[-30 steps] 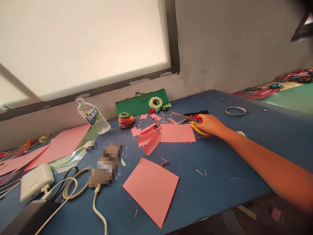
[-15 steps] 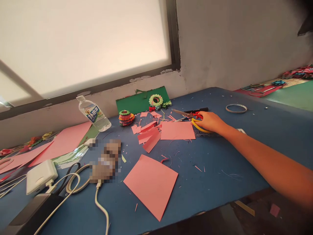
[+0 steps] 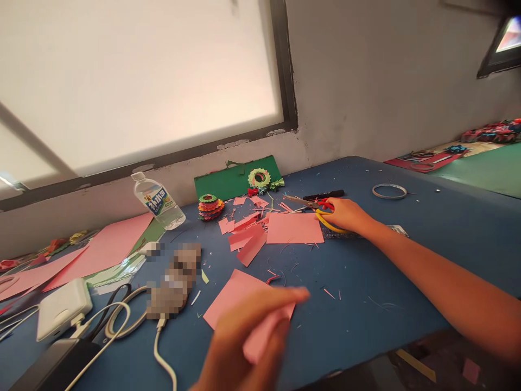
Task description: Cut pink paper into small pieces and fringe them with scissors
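While right grip (image 3: 345, 213) pinches scissors (image 3: 312, 205) | left grip (image 3: 240, 328) spread over pink square (image 3: 233, 295), near tabletop (image 3: 350, 326) edge | grips well apart

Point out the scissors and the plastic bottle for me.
Scissors (image 3: 312, 205): head view, near the pivot where the blades cross.
Plastic bottle (image 3: 159, 200): head view, on the middle of its label.

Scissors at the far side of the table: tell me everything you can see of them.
The scissors have brownish-grey, metal-looking blades and handles in red and yellow. The right hand grips the handles, partly hiding them. The blades point leftward, just beyond a pink sheet; a dark stick-like item lies behind. How far they're open is unclear.
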`<control>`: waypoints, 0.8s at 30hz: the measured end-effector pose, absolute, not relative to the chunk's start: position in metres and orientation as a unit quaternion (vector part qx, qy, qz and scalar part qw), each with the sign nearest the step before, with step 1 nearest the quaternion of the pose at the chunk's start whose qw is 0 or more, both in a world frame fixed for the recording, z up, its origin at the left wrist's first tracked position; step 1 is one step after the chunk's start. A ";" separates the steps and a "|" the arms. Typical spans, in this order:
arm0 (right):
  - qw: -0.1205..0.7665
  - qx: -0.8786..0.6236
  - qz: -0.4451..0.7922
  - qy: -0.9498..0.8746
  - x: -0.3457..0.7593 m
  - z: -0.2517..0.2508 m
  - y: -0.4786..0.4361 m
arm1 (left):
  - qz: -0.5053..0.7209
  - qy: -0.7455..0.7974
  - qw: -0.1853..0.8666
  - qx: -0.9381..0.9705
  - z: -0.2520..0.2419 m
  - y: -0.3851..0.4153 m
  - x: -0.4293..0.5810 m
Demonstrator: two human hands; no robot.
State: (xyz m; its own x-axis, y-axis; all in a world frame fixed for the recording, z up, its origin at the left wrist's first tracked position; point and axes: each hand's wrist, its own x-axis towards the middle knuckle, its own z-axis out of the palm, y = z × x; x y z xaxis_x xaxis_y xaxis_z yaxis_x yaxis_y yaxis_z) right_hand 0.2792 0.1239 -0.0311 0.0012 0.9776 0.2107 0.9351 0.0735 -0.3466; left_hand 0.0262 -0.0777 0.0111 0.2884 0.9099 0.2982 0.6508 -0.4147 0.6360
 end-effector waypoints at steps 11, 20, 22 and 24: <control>0.205 -0.680 0.053 -0.702 0.284 -0.028 0.125 | 0.123 0.648 0.076 0.748 -0.020 0.068 -0.032; 0.185 -0.685 0.044 -0.703 0.285 -0.027 0.124 | 0.107 0.686 -0.007 0.720 -0.011 0.083 -0.060; 0.181 -0.688 0.042 -0.702 0.286 -0.028 0.125 | 0.103 0.687 -0.017 0.719 -0.014 0.087 -0.063; 0.173 -0.691 0.040 -0.701 0.286 -0.028 0.126 | 0.102 0.679 -0.022 0.727 -0.018 0.091 -0.065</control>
State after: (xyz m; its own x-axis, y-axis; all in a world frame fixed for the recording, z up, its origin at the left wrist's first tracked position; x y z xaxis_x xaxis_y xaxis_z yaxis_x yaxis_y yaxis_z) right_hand 0.2858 0.1260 -0.0282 0.0154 0.9821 0.1875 0.9546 0.0414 -0.2950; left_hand -0.0648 0.0908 -0.0180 0.0575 0.9823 0.1784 0.9912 -0.0775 0.1077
